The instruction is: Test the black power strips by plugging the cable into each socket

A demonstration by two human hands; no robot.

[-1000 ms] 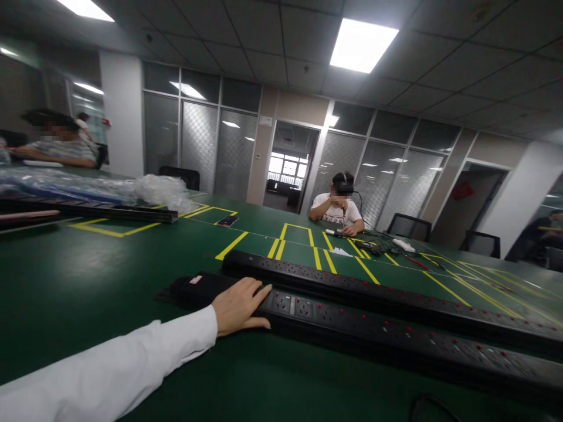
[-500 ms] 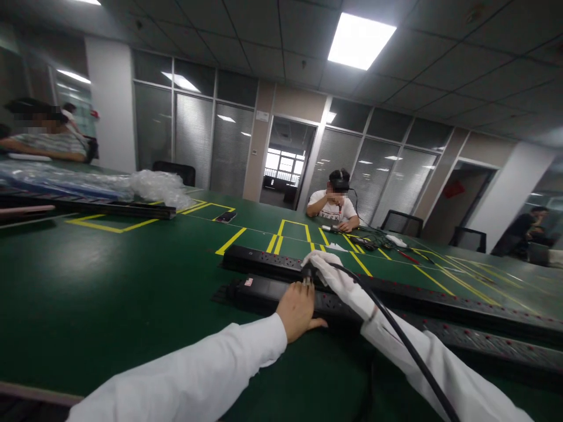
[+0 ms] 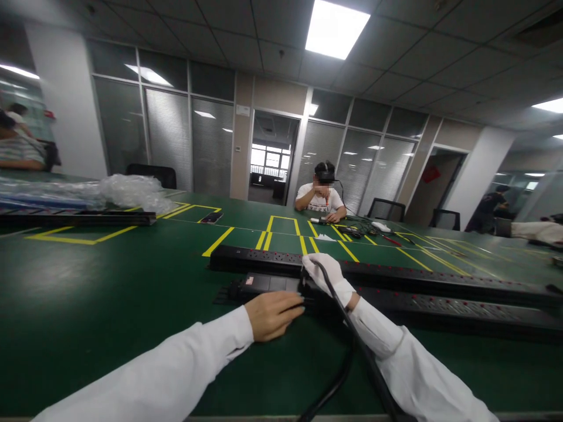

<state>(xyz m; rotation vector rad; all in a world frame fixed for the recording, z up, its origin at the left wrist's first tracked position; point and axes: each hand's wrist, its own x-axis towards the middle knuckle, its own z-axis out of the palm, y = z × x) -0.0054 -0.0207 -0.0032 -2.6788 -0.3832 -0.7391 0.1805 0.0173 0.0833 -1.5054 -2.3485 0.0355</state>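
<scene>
My right hand [image 3: 328, 275], in a white glove, is closed around a black power plug [image 3: 303, 278] with a thick black cable [image 3: 336, 302] running back toward me. The plug is over the near power strip [image 3: 272, 283]; whether its pins are in a socket is hidden. Bare, with fingers stretched out together, my left hand [image 3: 273, 315] rests against the near side of that strip, just left of the plug. Parallel behind it lies a second long black power strip [image 3: 246, 255] with sockets and red spots along its top.
Yellow tape lines mark the green table [image 3: 132, 299]. Clear plastic wrap [image 3: 132, 192] and a dark rail [image 3: 79, 219] lie at left, near a phone [image 3: 212, 217]. Across the table sits a person [image 3: 320, 199] beside tangled cables [image 3: 352, 230].
My left hand has drawn back left from the plug's pins, and its fingers have straightened. The plug has turned and come down onto the near strip. The view has shifted right.
</scene>
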